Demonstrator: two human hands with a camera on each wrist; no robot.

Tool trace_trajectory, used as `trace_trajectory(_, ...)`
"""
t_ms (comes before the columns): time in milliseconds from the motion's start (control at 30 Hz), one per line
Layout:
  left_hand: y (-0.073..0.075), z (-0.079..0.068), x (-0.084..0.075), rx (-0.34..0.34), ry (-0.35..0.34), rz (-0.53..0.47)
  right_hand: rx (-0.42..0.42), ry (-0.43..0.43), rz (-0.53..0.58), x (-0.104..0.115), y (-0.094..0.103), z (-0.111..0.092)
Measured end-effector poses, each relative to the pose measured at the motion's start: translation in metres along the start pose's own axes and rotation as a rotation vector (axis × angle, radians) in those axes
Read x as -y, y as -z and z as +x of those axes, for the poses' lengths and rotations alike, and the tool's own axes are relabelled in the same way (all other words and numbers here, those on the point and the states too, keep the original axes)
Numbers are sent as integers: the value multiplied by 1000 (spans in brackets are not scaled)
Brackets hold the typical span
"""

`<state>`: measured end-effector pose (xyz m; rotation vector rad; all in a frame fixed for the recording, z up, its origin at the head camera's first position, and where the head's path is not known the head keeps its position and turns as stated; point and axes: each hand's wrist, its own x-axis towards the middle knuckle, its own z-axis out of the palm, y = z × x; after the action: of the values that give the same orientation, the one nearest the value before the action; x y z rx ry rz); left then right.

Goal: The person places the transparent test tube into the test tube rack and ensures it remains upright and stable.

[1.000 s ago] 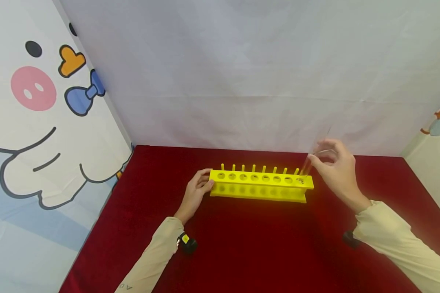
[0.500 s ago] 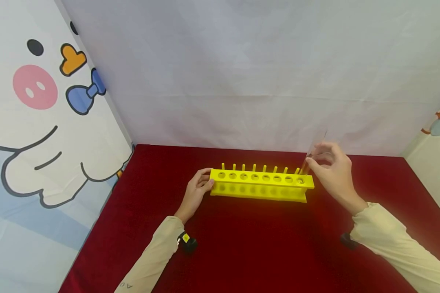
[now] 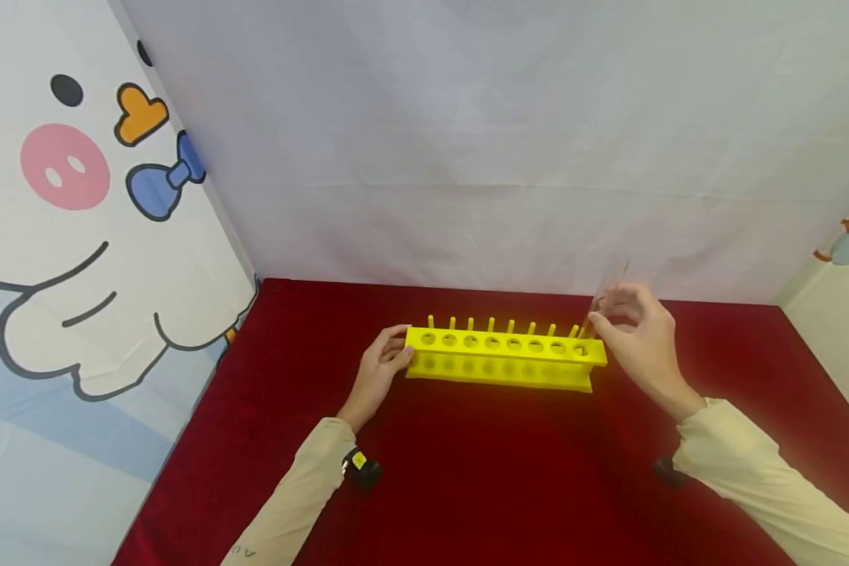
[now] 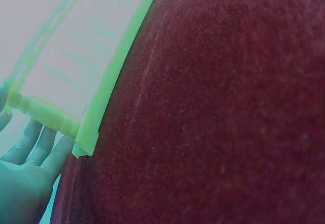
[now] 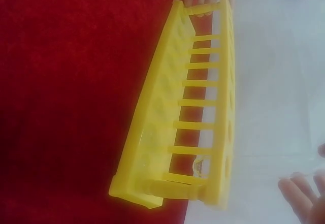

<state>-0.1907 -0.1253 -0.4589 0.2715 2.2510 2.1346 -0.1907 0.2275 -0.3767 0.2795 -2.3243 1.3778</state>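
A yellow test tube rack (image 3: 498, 362) lies crosswise on the red cloth, with a row of round holes and a row of pegs. My left hand (image 3: 378, 369) grips its left end; in the left wrist view, the fingers (image 4: 56, 155) lie at the end post. My right hand (image 3: 640, 334) pinches a clear glass test tube (image 3: 611, 275) above the rack's right end. The tube leans with its top to the right. Its rounded bottom (image 5: 198, 166) shows just under the rack's top plate in the right wrist view, through the end hole. My right fingers (image 5: 297, 196) hide the tube's middle.
Red cloth (image 3: 509, 472) covers the table around the rack. A pale curtain (image 3: 467, 157) hangs close behind the table, and a cartoon-printed sheet (image 3: 148, 314) hangs at the left. Small black wrist devices (image 3: 364, 469) are worn under both sleeves.
My right hand has moved down and slightly left, lowering the test tube at the rack's end hole. The left hand and the rack have stayed in place.
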Motion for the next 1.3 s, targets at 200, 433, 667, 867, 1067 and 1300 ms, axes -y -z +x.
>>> trace_trajectory(200, 0, 0, 1, -2, 8, 6, 10, 14, 14, 25, 0, -5)
trace_trajectory(433, 1, 0, 1, -5, 8, 30, 18, -6, 9, 31, 0, -11)
trace_trajectory(667, 2, -2, 1, 2, 5, 24, 10, -38, -22, 13, -2, -14)
trace_trajectory(867, 2, -4, -1, 10, 5, 15, 2, -51, -32, 23, -3, -19)
trace_trajectory(1067, 2, -4, 0, 6, -1, 12, 11, -51, -18, 27, -4, -23)
trace_trajectory(1300, 3, -4, 0, 3, -1, 31, -1, -54, -24, 24, -7, -24)
